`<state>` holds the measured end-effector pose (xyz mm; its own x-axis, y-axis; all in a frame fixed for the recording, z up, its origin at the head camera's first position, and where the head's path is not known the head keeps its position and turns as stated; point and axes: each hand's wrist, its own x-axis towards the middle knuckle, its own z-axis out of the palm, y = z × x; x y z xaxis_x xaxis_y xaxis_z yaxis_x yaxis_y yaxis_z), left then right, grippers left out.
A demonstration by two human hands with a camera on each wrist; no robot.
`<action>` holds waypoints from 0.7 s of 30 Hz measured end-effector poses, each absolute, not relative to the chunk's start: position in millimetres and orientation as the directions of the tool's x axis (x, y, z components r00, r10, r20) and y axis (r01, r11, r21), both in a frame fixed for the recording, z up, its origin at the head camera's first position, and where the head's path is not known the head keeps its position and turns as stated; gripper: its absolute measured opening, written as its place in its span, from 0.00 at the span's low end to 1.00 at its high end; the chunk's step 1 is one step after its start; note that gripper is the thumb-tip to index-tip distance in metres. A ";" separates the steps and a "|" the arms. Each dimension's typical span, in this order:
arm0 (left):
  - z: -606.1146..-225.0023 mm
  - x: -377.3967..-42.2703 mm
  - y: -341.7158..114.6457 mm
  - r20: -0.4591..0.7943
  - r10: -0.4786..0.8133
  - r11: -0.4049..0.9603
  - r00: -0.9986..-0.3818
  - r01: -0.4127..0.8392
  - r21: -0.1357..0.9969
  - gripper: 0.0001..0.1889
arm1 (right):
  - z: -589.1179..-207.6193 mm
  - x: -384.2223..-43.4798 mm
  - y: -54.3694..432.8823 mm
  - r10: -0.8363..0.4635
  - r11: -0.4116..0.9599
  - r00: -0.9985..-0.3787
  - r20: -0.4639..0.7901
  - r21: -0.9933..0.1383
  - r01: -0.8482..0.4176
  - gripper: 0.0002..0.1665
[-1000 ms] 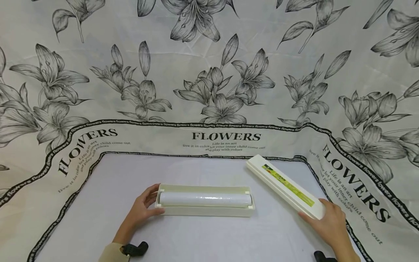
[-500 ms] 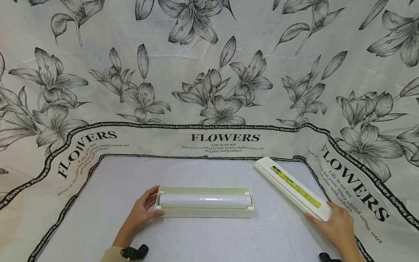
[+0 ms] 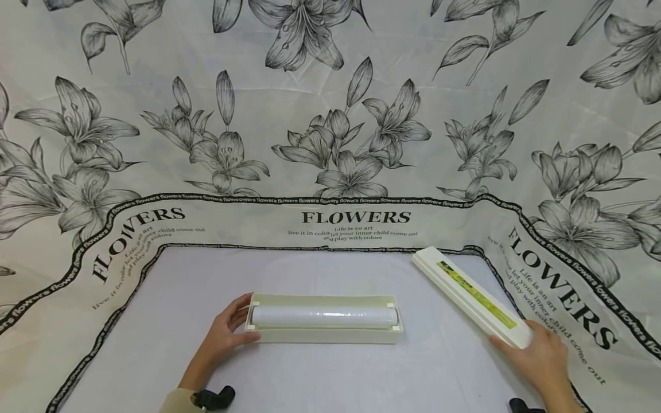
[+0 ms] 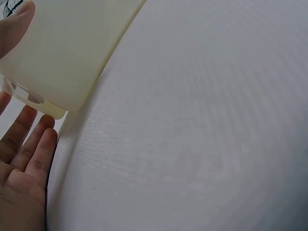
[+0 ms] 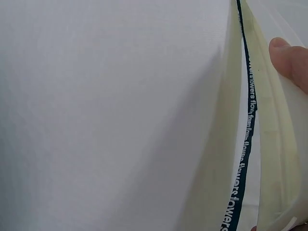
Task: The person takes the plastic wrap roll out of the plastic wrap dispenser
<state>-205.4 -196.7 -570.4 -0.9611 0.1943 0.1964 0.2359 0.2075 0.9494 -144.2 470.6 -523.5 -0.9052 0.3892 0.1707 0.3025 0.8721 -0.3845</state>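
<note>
A beige sleeve [image 3: 181, 400] and a black wrist device [image 3: 214, 397] sit at the near edge on the left; another black device [image 3: 524, 406] shows beside the right wrist. The right hand [image 3: 542, 355] grips the near end of a long white lid [image 3: 462, 298], fingers holding it across its width. The lid slants away to the left, a yellow-green label [image 3: 476, 294] along its top; I cannot tell whether it touches the surface [image 3: 361, 378]. The left hand [image 3: 224, 330] holds the left end of an open, cream-coloured box [image 3: 330, 335], thumb on the front wall, fingers around the end. The box lies crosswise on the white surface, left of the lid and apart from it, with a shiny white roll [image 3: 315, 315] inside. Beyond, a black-edged border [image 3: 248, 223] lettered "FLOWERS" runs below a pale cloth [image 3: 299, 103] printed with lilies.
</note>
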 end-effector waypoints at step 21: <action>-573.6 -206.3 -196.6 0.203 0.191 0.196 -0.960 0.240 0.951 0.47 | -527.8 -145.0 484.2 0.383 0.881 -0.894 0.233 -0.384 0.277 0.63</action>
